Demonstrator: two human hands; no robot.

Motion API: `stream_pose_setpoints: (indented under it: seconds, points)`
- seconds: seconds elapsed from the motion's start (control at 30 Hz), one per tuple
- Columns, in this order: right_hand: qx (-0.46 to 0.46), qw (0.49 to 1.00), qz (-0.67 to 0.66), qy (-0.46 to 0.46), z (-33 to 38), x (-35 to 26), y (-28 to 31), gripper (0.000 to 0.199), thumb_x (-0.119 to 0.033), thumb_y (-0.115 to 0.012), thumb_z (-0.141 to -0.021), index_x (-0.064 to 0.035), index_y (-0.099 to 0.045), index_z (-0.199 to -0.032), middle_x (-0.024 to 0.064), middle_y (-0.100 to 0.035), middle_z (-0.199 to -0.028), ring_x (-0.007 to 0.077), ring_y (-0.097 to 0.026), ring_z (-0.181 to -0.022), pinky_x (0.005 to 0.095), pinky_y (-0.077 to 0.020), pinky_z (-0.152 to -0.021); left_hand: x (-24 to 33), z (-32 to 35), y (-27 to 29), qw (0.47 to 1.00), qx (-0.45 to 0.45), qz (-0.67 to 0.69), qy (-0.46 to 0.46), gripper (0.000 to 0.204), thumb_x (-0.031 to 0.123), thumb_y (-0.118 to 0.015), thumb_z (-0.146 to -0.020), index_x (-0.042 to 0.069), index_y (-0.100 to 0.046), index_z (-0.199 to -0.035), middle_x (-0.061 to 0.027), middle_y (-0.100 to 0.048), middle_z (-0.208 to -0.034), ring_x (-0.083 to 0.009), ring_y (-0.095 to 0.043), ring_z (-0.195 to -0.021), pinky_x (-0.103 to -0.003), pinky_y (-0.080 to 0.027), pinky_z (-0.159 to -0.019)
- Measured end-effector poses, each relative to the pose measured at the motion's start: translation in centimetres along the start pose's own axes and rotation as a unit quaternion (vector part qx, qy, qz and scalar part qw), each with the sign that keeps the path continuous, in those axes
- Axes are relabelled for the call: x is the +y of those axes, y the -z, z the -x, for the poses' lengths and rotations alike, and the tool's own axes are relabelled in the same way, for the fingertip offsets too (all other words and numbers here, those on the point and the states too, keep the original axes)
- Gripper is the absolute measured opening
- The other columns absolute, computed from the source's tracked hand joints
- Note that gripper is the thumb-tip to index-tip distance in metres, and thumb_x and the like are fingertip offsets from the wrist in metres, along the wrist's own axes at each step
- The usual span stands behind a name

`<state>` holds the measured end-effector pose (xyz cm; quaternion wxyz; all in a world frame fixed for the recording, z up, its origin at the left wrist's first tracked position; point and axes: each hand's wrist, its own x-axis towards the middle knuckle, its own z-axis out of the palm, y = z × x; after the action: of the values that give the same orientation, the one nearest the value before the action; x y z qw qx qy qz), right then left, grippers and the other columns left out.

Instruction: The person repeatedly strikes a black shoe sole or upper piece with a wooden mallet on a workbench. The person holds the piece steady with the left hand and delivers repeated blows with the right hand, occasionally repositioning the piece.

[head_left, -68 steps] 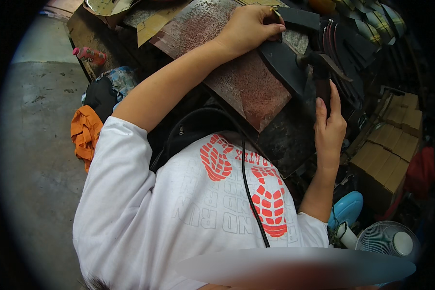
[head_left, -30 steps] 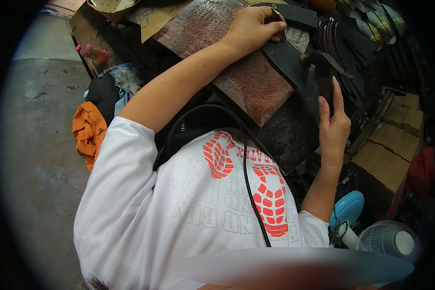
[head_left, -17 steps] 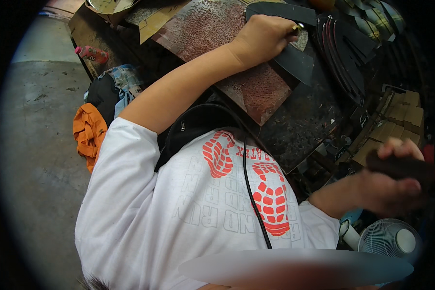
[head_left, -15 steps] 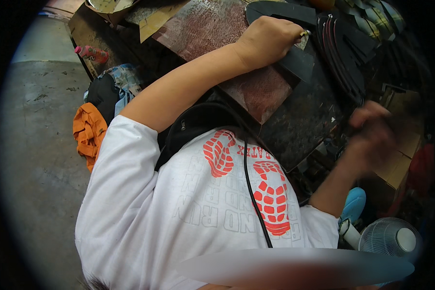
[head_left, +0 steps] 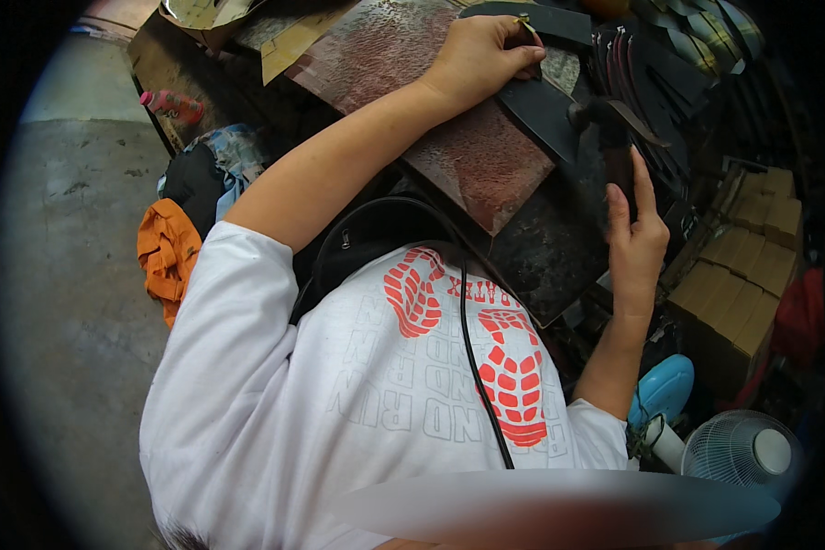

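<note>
My left hand is closed over the far part of a worn reddish-brown board, pinching a small yellowish piece, mostly hidden by the fingers. Beneath and beside that hand lie flat black cut pieces, one with a curved outline. In my right hand is a hammer, gripped by its dark handle. The hammer's curved metal head is raised close to the right edge of the black piece; whether it touches cannot be made out.
Thin black strips with reddish edges are bunched at the far right. Stacked brown cartons, a blue rounded object and a fan stand right. Leftward are a pink bottle and orange cloth.
My left hand has shifted left and slightly away with the small piece. My right hand, blurred and lower before, has moved up and left, bringing the hammer near the black piece.
</note>
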<state>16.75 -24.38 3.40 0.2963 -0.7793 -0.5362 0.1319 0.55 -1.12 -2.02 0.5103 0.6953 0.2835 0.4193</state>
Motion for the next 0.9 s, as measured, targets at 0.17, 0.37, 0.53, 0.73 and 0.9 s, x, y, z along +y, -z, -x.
stream_pose_setpoints:
  seconds: [0.17,0.37,0.53,0.73,0.9]
  points:
    - [0.121,0.973,-0.118,0.155,-0.5,-4.5,6.6,0.043,-0.028,-0.054,-0.102,-0.0022,-0.055,-0.138,0.0214,-0.067,-0.116,0.0271,-0.067,-0.081,0.0362,-0.052,-0.065,0.5,-0.2,0.1,0.971,-0.006,-0.189,-0.142,0.016,0.016,-0.073,-0.087,0.004,-0.073,-0.098,-0.0119,-0.074,-0.084,-0.0233,-0.074,-0.075,-0.032,-0.058,-0.069]
    - [0.15,0.957,-0.215,0.125,-0.9,-6.1,5.3,0.047,-0.034,-0.052,-0.1,-0.005,-0.054,-0.136,0.016,-0.065,-0.096,0.0188,-0.06,-0.067,0.0301,-0.0454,-0.057,1.3,-0.2,-1.5,0.907,-0.028,-0.296,-0.297,0.01,0.015,-0.07,-0.085,0.005,-0.068,-0.087,-0.0126,-0.069,-0.079,-0.0324,-0.069,-0.078,-0.039,-0.056,-0.07]
    - [0.032,0.999,-0.006,0.018,0.0,-0.1,0.0,0.05,-0.021,-0.064,-0.098,-0.0184,-0.049,-0.147,0.0164,-0.07,-0.115,0.0276,-0.073,-0.094,0.0365,-0.0562,-0.074,1.3,0.0,-1.0,0.936,0.051,-0.248,-0.243,0.012,0.012,-0.069,-0.087,0.002,-0.071,-0.093,-0.012,-0.071,-0.08,-0.0274,-0.072,-0.073,-0.035,-0.057,-0.067]
    - [0.006,0.999,0.022,-0.036,0.2,-1.9,-0.1,0.05,-0.023,-0.063,-0.099,-0.0179,-0.049,-0.147,0.0189,-0.067,-0.125,0.0363,-0.068,-0.109,0.0416,-0.0559,-0.083,1.2,-0.3,0.2,0.996,-0.032,0.013,0.087,0.015,0.012,-0.065,-0.096,-0.002,-0.066,-0.091,-0.0067,-0.069,-0.075,-0.0108,-0.065,-0.066,-0.027,-0.054,-0.062]
    - [-0.008,0.999,-0.032,-0.026,0.6,-1.3,1.0,0.048,-0.02,-0.062,-0.099,-0.0176,-0.051,-0.146,0.0167,-0.069,-0.123,0.027,-0.072,-0.093,0.0357,-0.0559,-0.076,0.8,-0.2,-0.4,0.998,-0.011,-0.052,-0.024,0.017,0.014,-0.072,-0.089,0.0,-0.073,-0.099,-0.0091,-0.074,-0.079,-0.013,-0.074,-0.073,-0.026,-0.057,-0.065]
